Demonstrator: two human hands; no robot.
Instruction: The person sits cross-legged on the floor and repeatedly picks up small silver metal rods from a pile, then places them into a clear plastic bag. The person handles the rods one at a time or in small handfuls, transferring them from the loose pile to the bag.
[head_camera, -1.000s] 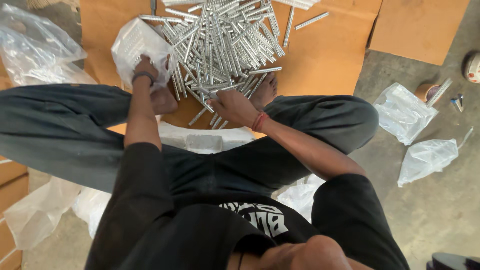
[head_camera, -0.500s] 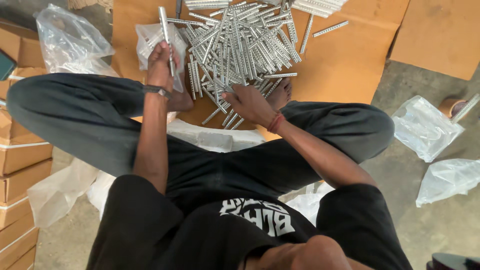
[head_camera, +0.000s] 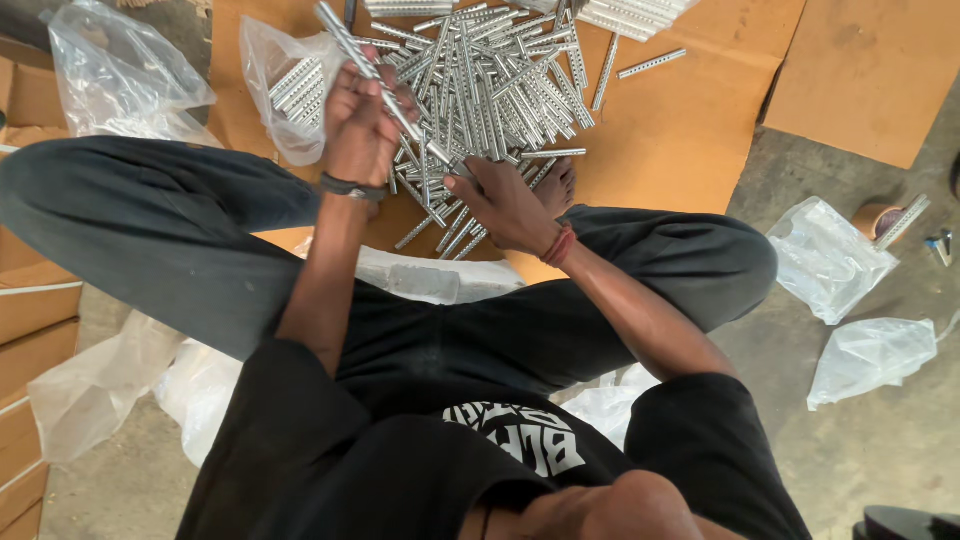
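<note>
Flattened brown cardboard (head_camera: 690, 130) spread over a grey concrete floor (head_camera: 900, 440) forms the work area, seen from above by a person seated cross-legged in black clothing. On the cardboard, just beyond the crossed legs, lies a loose heap of short silver perforated metal strips (head_camera: 490, 90). Left hand (head_camera: 362, 125): raised above the heap, fingers curled closed around one long metal strip (head_camera: 375, 70), which runs diagonally from the upper left down towards the right hand; a dark band circles the wrist. Behind this hand sits a clear plastic bag (head_camera: 285, 95) partly filled with strips of the same kind, resting on the cardboard at the left edge of the heap. Right hand (head_camera: 505, 205): lowered onto the near edge of the heap, fingers bent and touching the strips there; whether it has closed on any one strip cannot be told. A red thread band is on this wrist. Further clear plastic bags lie about: one at upper left (head_camera: 120, 75), two on the floor at right (head_camera: 825, 260). Stacked cardboard boxes (head_camera: 35, 320) stand along the left edge.
</note>
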